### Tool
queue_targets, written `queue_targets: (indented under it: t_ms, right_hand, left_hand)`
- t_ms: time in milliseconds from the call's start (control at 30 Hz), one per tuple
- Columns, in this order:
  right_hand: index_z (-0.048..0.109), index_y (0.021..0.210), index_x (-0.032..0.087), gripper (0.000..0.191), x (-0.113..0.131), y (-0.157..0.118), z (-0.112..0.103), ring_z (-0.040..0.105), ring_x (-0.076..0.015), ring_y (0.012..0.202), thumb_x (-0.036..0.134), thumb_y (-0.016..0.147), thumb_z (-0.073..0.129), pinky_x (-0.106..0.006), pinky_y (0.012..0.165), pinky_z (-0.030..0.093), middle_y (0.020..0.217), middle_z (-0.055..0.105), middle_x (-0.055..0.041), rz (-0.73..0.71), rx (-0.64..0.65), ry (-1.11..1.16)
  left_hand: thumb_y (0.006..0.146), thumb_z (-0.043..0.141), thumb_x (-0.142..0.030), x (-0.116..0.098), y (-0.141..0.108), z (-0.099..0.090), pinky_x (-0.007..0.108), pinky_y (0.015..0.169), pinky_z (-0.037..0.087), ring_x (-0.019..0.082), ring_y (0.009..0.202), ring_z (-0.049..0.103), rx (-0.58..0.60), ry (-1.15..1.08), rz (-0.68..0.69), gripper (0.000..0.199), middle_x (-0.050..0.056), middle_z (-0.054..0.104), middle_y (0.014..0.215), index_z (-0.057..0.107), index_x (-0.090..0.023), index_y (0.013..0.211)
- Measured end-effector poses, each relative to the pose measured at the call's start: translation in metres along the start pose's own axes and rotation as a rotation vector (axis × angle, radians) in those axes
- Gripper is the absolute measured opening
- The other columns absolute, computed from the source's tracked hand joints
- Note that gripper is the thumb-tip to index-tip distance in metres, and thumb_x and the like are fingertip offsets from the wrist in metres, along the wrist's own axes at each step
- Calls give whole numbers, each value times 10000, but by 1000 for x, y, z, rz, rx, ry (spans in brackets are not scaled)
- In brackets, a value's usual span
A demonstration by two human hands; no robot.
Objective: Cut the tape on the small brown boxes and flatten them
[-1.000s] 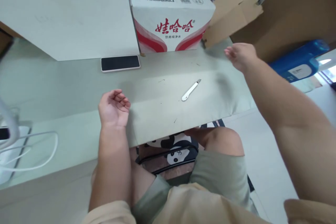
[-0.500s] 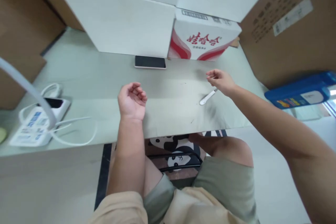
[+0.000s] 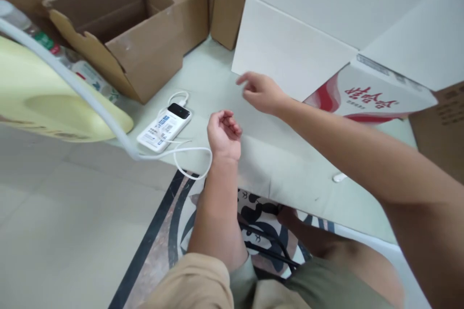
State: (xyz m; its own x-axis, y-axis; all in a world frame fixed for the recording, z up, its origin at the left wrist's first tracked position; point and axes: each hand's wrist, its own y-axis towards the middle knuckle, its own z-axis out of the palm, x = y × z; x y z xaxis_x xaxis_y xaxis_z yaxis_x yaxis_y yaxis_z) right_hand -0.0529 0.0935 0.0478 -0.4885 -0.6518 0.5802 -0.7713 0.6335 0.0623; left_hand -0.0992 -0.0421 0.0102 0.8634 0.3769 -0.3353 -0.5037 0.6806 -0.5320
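My left hand [image 3: 225,134] rests palm up on the pale green tabletop [image 3: 282,169], its fingers loosely curled with nothing between them. My right hand [image 3: 261,91] hangs in the air above and right of it, fingers bent and apart, holding nothing. To the left of my left hand lies a white power bank [image 3: 165,128] with a black display and a white cable [image 3: 197,148]. Beneath my right forearm, the white handle of a small tool [image 3: 340,177] sticks out; the rest is hidden. The black phone is not visible.
Open cardboard boxes [image 3: 145,53] stand at the back left. A pale yellow object [image 3: 65,96] and a thick white tube [image 3: 90,99] are at the left, near plastic bottles. White panels [image 3: 279,41] and a red-and-white box [image 3: 377,91] stand at the back right.
The view has turned left, bringing the cardboard boxes into sight. My right hand has moved left, away from the small tool and closer to my left hand, covering the phone's area.
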Motion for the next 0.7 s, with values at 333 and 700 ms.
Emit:
queue_targets:
  t_ms: [333, 700]
  right_hand:
    - [453, 1277, 144, 418, 164, 113, 92, 637, -249, 1266, 23, 883, 522, -411, 1052, 532, 1352, 660, -47, -375, 207, -366]
    - [489, 1072, 131, 291, 101, 56, 1, 583, -91, 854, 67, 790, 455, -249, 848, 463, 928, 543, 38, -517, -160, -125]
  left_hand:
    - [867, 470, -167, -17, 3, -10, 168, 416, 266, 47, 387, 370, -22, -84, 53, 270, -55, 401, 473, 506, -165, 600]
    - [878, 441, -155, -16, -1, -10, 186, 432, 242, 45, 392, 350, -65, -139, 85, 298, -56, 358, 488, 481, -165, 583]
